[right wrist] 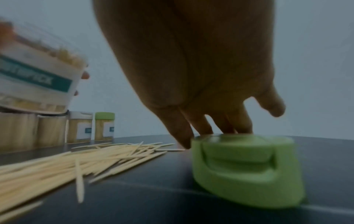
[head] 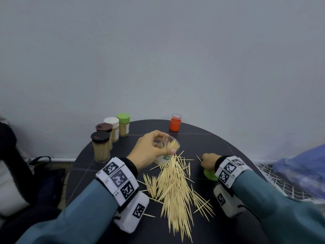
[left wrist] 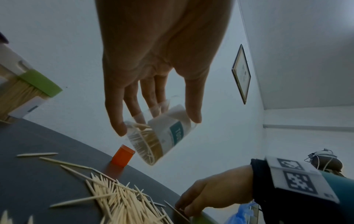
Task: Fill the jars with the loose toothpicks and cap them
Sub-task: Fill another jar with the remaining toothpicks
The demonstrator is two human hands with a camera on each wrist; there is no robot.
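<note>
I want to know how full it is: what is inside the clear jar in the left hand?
The clear jar, tilted in the left hand, holds some toothpicks, far from packed. Its label and the fingers hide part of the inside, so no exact fill.

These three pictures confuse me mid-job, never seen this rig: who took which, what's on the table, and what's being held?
No machine here: a person works with bare hands, wearing cameras. The big picture comes from the head; the other two look along each wrist. On the dark table lie a pile of loose toothpicks, four capped full jars at the far left, and an orange jar at the back. The left hand grips a tilted clear jar, partly filled with toothpicks. The right hand reaches down beside a loose green cap, fingers at its top edge.
</note>
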